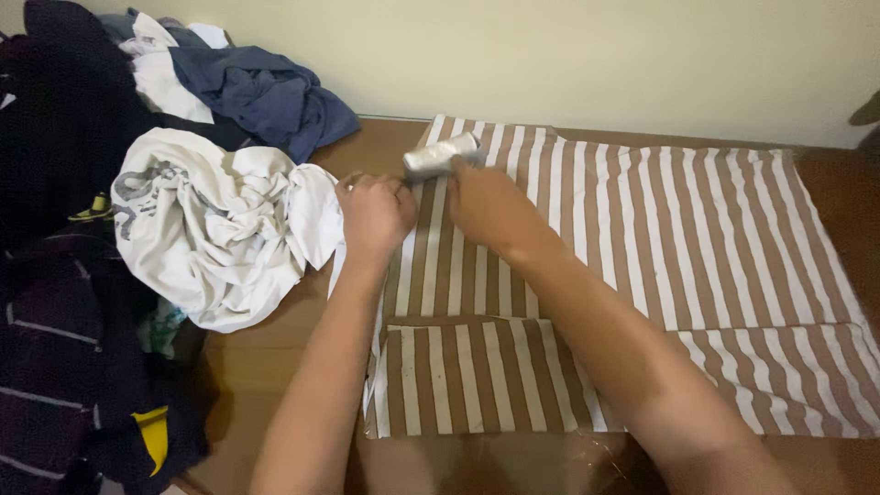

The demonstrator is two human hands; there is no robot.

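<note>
A brown and white striped shirt [660, 238] lies spread flat on a wooden surface [266, 357], with a sleeve folded across its near part. My left hand [374, 211] rests closed on the shirt's left edge, pinching the fabric. My right hand [486, 203] is on the shirt just right of it and holds a small silvery cylindrical object [442, 154], which sticks out above the fingers toward the wall. What the object is cannot be made out.
A crumpled white garment with a grey print [215, 229] lies left of the shirt. A blue garment [270, 96] and dark clothes [55, 275] are piled at the far left. A pale wall [596, 55] runs behind the surface.
</note>
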